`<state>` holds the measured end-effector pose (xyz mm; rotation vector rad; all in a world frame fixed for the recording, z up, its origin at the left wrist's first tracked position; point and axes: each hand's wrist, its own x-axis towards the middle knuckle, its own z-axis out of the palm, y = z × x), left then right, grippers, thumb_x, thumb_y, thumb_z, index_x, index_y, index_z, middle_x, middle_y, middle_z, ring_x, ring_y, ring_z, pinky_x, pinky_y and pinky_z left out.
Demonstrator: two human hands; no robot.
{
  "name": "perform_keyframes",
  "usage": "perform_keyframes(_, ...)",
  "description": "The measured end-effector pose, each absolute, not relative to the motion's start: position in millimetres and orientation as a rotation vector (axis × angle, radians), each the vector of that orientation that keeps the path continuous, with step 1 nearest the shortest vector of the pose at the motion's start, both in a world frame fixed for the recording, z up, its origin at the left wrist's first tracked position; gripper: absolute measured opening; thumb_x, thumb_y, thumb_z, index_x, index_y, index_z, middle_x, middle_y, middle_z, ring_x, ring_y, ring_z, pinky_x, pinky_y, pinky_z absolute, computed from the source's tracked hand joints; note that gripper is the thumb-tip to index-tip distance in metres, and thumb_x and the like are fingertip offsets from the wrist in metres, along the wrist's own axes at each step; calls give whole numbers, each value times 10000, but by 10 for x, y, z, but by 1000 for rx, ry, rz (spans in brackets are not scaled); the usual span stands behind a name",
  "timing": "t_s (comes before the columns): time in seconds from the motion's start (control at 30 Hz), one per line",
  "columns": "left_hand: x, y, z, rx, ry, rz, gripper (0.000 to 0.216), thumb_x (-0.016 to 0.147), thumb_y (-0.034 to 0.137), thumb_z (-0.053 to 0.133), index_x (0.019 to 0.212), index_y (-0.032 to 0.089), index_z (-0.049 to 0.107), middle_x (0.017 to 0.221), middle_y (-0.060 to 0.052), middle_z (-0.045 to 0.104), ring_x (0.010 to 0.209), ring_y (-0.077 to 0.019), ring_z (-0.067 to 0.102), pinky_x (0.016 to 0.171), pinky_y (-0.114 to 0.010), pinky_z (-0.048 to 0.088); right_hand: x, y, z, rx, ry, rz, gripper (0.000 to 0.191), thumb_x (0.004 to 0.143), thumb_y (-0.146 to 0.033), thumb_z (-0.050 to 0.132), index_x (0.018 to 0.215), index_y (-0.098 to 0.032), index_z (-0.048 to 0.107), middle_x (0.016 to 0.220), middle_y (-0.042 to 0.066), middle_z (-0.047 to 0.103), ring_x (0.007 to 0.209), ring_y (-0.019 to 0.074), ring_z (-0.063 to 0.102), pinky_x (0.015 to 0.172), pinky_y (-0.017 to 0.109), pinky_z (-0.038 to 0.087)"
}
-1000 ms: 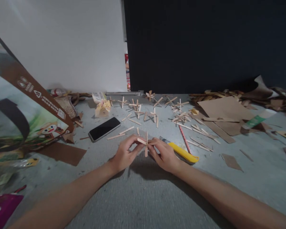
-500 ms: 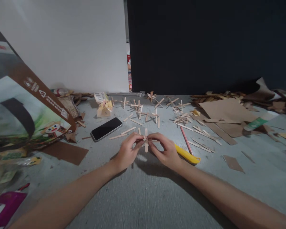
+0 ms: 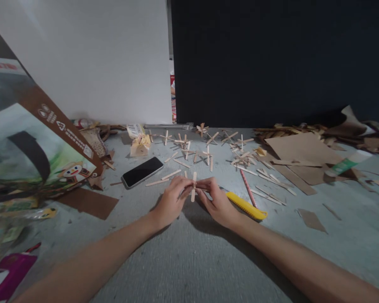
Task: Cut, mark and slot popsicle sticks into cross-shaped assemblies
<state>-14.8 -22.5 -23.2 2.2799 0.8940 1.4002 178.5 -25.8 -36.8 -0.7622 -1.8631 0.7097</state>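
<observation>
Between my fingertips is a small cross of wooden craft sticks [image 3: 193, 194], one stick standing upright and the other mostly covered by my fingers. My left hand [image 3: 173, 197] pinches it from the left side. From the right, my right hand [image 3: 215, 199] pinches it near the crossing point, fingers bent and close together. A yellow utility knife [image 3: 246, 206] lies just beyond my right hand. Loose craft sticks [image 3: 158, 182] lie past my left hand, and several joined crosses [image 3: 207, 155] of sticks stand or lie farther back.
A black phone [image 3: 142, 172] lies left of the sticks. Farther right are a red striped pencil [image 3: 248, 187], brown cardboard pieces [image 3: 298, 151] and a green-labelled glue tube [image 3: 344, 164]. A large printed box [image 3: 66, 139] leans at left, a purple item [image 3: 11, 271] below it. White and black panels close off the back.
The upright stick in my hands now tilts slightly, its lower end a little to the left. My right fingers have drawn closer together around the crossing.
</observation>
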Motion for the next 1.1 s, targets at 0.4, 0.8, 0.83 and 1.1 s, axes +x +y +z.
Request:
perform_keyframes(0.4, -143, -214, -240, 2285, 900, 1412, 182, 1063, 279, 542, 1174, 235, 680, 1075, -83, 722, 1038, -222, 661, 943, -380, 533, 1770, -259, -308, -784, -1879, 737, 124, 1072, -270, 470, 1190, -265, 433, 1119, 119, 762, 1036, 218, 770, 849, 390, 638)
perform_keyframes(0.8, -165, -211, -274, 2167, 925, 1372, 210, 1057, 271, 554, 1203, 239, 701, 1103, -87, 757, 1042, -210, 720, 921, -355, 579, 1762, -265, -322, -847, -1945, 595, 129, 1069, -254, 465, 1196, -252, 489, 1104, 111, 746, 1030, 240, 755, 834, 399, 623)
perform_keyframes(0.83, -166, -210, -281, 2143, 919, 1371, 216, 1057, 279, 556, 1212, 237, 699, 1118, -91, 763, 1048, -211, 726, 924, -357, 582, 1762, -271, -300, -824, -1960, 565, 139, 1068, -239, 466, 1200, -250, 509, 1105, 108, 733, 1021, 237, 743, 845, 400, 616)
perform_keyframes(1.1, -137, -238, -247, 1826, 931, 1274, 352, 1033, 449, 595, 1308, 234, 636, 992, -64, 745, 803, -174, 728, 746, -293, 589, 1777, -249, -223, -732, -1915, 506, 55, 1040, -221, 541, 997, -227, 574, 866, 25, 602, 764, 173, 588, 714, 301, 522)
